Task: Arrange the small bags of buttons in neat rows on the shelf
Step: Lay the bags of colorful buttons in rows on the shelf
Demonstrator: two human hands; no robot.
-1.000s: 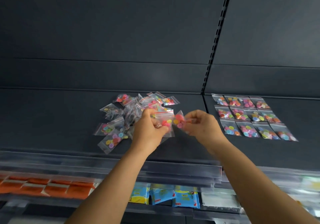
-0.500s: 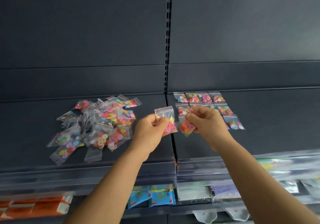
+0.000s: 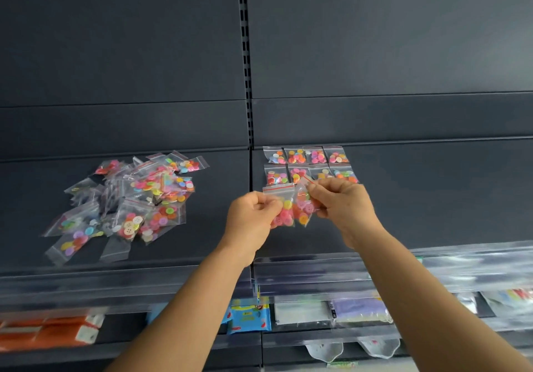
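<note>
The left hand (image 3: 253, 216) pinches one small bag of buttons (image 3: 281, 207) by its left edge, fingers (image 3: 261, 204) curled round the plastic. The right hand (image 3: 343, 207) pinches a second bag (image 3: 304, 210) near its red-striped top, thumb and forefinger clenched on it. The two bags hang side by side, touching or nearly so (I cannot tell which), just above the dark shelf (image 3: 432, 198).

At twelve o'clock from the hands lie the arranged bags (image 3: 308, 164): a back row of four, a second row of four in front of it, partly hidden by the right hand. Whether a third row lies behind the hands cannot be seen.

At nine to ten o'clock, well apart, sits the loose heap of bags (image 3: 129, 198), overlapping at all angles. A slotted upright (image 3: 245, 54) in the back wall runs between heap and rows.

At six o'clock, on the lower shelf, are blue packets (image 3: 249, 318) and, at eight o'clock, orange packs (image 3: 46, 331).
</note>
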